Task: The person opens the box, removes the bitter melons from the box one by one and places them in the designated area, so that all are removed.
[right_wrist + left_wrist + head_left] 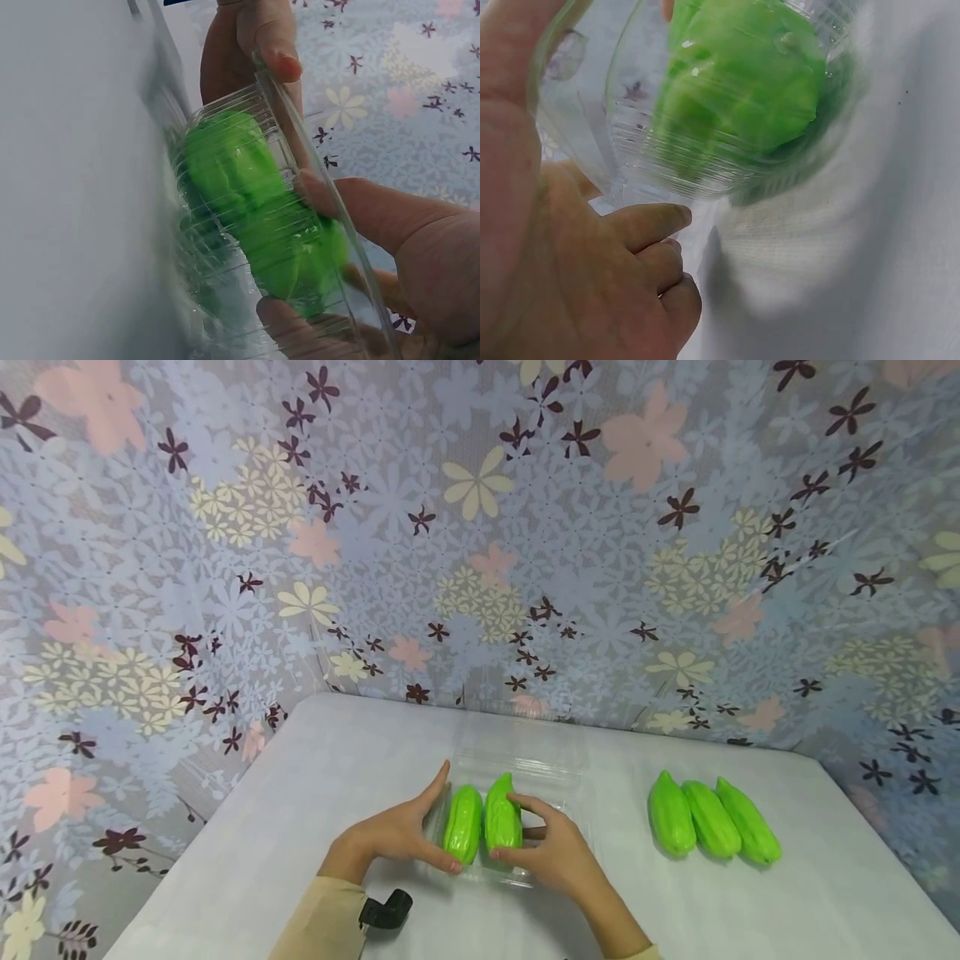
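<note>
The right hand has its thumb and fingers bent around one green fruit, which lies between the two hands, in a clear plastic box. The long axis of this fruit runs away from the person, and its pointed tip looks to the far side, slightly toward the right. Left of it, nearer to the left hand, another fruit lies in the box in almost the same direction. The left hand is spread wide, thumb and forefinger far apart, at the left side of the box; how firmly it holds, I cannot tell. Well to the right of the right hand, three more fruits lie side by side, far ends slanting left. Below the hands is a white table; beyond them rises a wall with flower pattern.
</note>
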Demonstrator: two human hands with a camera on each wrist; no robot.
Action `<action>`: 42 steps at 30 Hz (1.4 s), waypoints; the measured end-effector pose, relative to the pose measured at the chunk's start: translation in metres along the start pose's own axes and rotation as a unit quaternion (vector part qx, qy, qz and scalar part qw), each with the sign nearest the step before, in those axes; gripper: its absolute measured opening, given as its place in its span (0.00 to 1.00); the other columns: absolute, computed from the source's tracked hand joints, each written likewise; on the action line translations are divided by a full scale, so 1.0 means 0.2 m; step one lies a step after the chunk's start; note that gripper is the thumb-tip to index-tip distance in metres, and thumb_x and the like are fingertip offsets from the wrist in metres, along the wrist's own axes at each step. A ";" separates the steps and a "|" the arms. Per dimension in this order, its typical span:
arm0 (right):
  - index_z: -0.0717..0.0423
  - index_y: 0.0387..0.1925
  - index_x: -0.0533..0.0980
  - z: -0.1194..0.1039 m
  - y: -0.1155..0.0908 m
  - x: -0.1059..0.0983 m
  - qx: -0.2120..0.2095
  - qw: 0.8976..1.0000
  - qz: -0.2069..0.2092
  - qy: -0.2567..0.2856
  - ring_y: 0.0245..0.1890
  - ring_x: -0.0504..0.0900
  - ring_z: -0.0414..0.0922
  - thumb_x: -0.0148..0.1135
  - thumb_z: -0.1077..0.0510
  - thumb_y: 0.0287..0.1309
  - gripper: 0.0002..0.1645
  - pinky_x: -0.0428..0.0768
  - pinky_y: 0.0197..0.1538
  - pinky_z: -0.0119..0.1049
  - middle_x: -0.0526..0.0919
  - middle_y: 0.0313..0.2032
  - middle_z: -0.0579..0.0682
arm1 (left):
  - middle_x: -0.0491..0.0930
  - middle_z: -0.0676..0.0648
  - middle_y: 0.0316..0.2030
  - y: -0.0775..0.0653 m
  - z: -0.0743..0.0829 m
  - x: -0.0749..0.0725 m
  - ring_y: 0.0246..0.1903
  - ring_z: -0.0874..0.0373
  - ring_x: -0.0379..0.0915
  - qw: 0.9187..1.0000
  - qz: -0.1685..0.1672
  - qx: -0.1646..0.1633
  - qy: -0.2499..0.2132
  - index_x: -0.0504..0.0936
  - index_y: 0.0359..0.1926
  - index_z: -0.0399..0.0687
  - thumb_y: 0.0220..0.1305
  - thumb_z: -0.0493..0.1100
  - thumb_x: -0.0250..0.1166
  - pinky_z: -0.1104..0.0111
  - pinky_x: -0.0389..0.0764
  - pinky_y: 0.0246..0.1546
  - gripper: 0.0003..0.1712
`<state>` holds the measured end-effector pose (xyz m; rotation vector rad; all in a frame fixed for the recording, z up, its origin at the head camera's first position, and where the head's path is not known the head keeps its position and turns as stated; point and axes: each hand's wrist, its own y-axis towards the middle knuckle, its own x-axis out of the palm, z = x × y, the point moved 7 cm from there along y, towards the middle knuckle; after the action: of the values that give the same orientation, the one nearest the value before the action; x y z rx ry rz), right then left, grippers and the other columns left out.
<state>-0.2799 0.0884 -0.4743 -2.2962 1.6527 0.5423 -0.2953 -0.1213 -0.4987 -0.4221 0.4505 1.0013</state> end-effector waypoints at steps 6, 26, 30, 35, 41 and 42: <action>0.53 0.69 0.72 -0.02 -0.01 -0.04 0.008 1.000 0.002 0.007 0.51 0.83 0.60 0.83 0.52 0.44 0.49 0.86 0.43 0.46 0.70 0.69 0.60 | 0.41 0.41 0.79 0.00 0.00 0.00 0.76 0.40 0.41 1.000 0.002 -0.016 0.009 0.28 0.80 0.65 0.41 0.59 0.84 0.42 0.51 0.71 0.82; 0.46 0.69 0.73 -0.10 -0.09 -0.28 0.025 0.997 0.030 0.061 0.55 0.80 0.58 0.84 0.57 0.43 0.48 0.86 0.45 0.47 0.69 0.69 0.53 | 0.43 0.40 0.79 -0.02 0.00 -0.03 0.76 0.37 0.39 1.000 0.002 -0.021 0.010 0.30 0.81 0.63 0.40 0.60 0.84 0.38 0.50 0.70 0.82; 0.47 0.69 0.72 -0.09 -0.11 -0.31 0.027 0.997 0.024 0.065 0.56 0.80 0.58 0.83 0.58 0.44 0.49 0.85 0.46 0.46 0.69 0.70 0.53 | 0.43 0.40 0.79 -0.02 -0.01 -0.02 0.76 0.37 0.40 1.000 0.005 -0.018 0.009 0.31 0.81 0.62 0.40 0.60 0.84 0.38 0.51 0.70 0.83; 0.47 0.70 0.71 -0.08 -0.15 -0.37 0.029 0.997 0.026 0.072 0.57 0.79 0.58 0.83 0.59 0.45 0.49 0.85 0.48 0.47 0.68 0.70 0.54 | 0.42 0.39 0.79 -0.01 0.00 -0.01 0.76 0.37 0.39 1.000 0.005 -0.009 0.005 0.31 0.81 0.62 0.40 0.60 0.84 0.38 0.50 0.70 0.83; 0.48 0.71 0.70 -0.05 -0.20 -0.43 0.039 0.997 0.024 0.061 0.59 0.78 0.59 0.82 0.59 0.46 0.49 0.84 0.49 0.48 0.65 0.72 0.57 | 0.41 0.40 0.79 0.00 0.00 0.00 0.76 0.38 0.39 1.000 0.005 -0.009 0.001 0.31 0.81 0.62 0.39 0.59 0.85 0.38 0.50 0.70 0.83; 0.48 0.71 0.70 -0.05 -0.21 -0.44 0.045 0.997 0.027 0.058 0.59 0.78 0.59 0.82 0.58 0.46 0.50 0.84 0.49 0.48 0.65 0.72 0.57 | 0.41 0.40 0.79 0.00 0.00 0.00 0.76 0.38 0.39 1.000 0.004 -0.009 0.000 0.31 0.81 0.62 0.39 0.59 0.85 0.38 0.50 0.70 0.83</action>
<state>-0.2637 0.1732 -0.4273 -2.2626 1.7587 0.3444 -0.2946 -0.1212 -0.4978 -0.4371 0.4447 1.0144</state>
